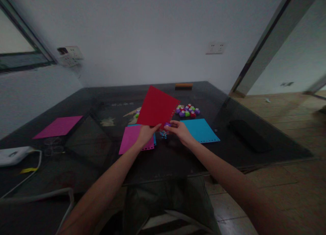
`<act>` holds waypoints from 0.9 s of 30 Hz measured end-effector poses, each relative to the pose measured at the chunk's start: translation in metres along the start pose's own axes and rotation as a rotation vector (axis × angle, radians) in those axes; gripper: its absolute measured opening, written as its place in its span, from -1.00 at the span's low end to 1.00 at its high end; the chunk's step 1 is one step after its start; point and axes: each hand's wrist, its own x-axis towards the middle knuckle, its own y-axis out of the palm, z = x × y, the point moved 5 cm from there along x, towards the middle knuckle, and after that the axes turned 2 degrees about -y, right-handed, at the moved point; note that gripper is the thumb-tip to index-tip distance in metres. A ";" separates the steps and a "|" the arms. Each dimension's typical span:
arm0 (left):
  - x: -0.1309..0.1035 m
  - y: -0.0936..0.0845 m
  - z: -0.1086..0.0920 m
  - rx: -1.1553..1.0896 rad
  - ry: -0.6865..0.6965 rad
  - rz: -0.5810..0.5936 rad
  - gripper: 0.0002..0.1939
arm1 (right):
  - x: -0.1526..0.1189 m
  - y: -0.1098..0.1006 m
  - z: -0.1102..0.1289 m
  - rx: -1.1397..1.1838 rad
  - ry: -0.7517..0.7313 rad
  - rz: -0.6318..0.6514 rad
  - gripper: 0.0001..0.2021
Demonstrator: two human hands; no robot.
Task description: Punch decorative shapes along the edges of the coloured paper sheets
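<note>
Head: red ppr in L hand

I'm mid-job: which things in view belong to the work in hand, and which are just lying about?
In the work:
red sheet, in the left hand
purple piece, in the right hand
probably the hole-edged pink sheet, blue sheet and colourful eyed pieces

Lying about, it seems:
black object, right
brown bar, back
white power strip, left

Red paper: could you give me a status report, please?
Left hand gripping red paper by lower edge. Right hand holding purple piece at paper's holed edge. Blue scraps below; nothing visibly blocking.
</note>
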 end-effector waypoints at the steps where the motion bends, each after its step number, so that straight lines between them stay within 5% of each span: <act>1: 0.000 0.000 0.000 0.021 -0.002 0.003 -0.81 | 0.000 0.000 0.000 0.003 0.001 0.001 -0.65; 27: -0.002 0.000 -0.002 -0.034 -0.020 0.000 -0.85 | 0.002 -0.001 -0.005 0.022 0.008 0.003 -0.66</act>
